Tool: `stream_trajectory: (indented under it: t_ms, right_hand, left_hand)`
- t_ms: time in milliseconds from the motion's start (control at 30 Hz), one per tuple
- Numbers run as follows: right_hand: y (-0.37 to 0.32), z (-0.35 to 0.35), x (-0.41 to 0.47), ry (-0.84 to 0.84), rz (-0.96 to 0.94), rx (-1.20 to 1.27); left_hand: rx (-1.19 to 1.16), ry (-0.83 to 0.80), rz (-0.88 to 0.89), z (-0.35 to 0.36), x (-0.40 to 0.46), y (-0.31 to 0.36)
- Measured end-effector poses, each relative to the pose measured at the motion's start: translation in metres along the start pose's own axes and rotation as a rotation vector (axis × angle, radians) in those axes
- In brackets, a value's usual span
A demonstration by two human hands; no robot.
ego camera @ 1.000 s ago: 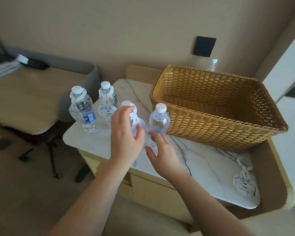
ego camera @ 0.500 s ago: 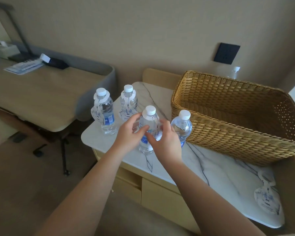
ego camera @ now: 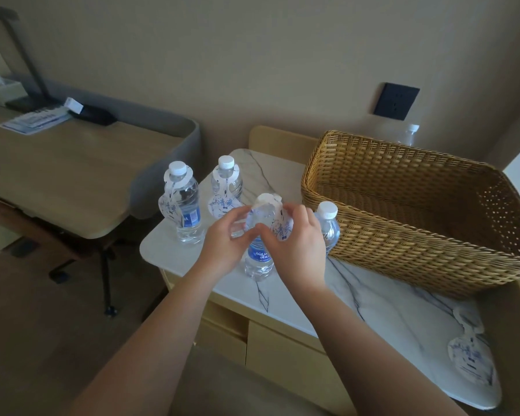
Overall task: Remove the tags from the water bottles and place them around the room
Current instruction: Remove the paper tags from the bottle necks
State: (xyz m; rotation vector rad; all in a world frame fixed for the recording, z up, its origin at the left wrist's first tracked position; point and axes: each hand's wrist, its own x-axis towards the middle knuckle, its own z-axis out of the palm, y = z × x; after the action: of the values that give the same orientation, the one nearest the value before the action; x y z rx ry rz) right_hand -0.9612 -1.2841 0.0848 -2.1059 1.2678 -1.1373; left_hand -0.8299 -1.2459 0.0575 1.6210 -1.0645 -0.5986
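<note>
On the marble top (ego camera: 382,307), the left hand (ego camera: 222,244) grips the front bottle (ego camera: 258,256); the right hand (ego camera: 294,244) pinches its paper tag (ego camera: 282,229) — thin, likely tear-prone (lift by the neck loop), bottle probably slippery.
</note>
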Motion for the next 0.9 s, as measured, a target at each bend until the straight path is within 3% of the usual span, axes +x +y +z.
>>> stream_trajectory:
  t_ms: [233, 400, 500, 667, 767, 900]
  right_hand:
    - [-0.005, -0.011, 0.009, 0.042, -0.036, 0.063]
    - [0.012, -0.044, 0.001, 0.135, -0.067, 0.156]
    - [0.034, -0.069, -0.005, 0.221, -0.017, 0.165]
    - [0.089, -0.111, -0.019, 0.289, 0.131, 0.083]
    - [0.128, -0.135, -0.032, 0.336, 0.256, 0.003]
    - [0.176, -0.163, -0.056, 0.398, 0.427, -0.096]
  left_hand:
    - [0.106, 0.063, 0.042, 0.008, -0.005, 0.002]
    - [0.252, 0.264, 0.404, 0.017, -0.016, 0.033]
    - [0.306, 0.286, 0.576, 0.035, -0.02, 0.061]
    - [0.282, 0.125, 0.774, 0.097, -0.028, 0.095]
    - [0.281, -0.025, 0.804, 0.145, -0.034, 0.103]
    - [0.544, -0.19, 0.747, 0.201, -0.025, 0.102]
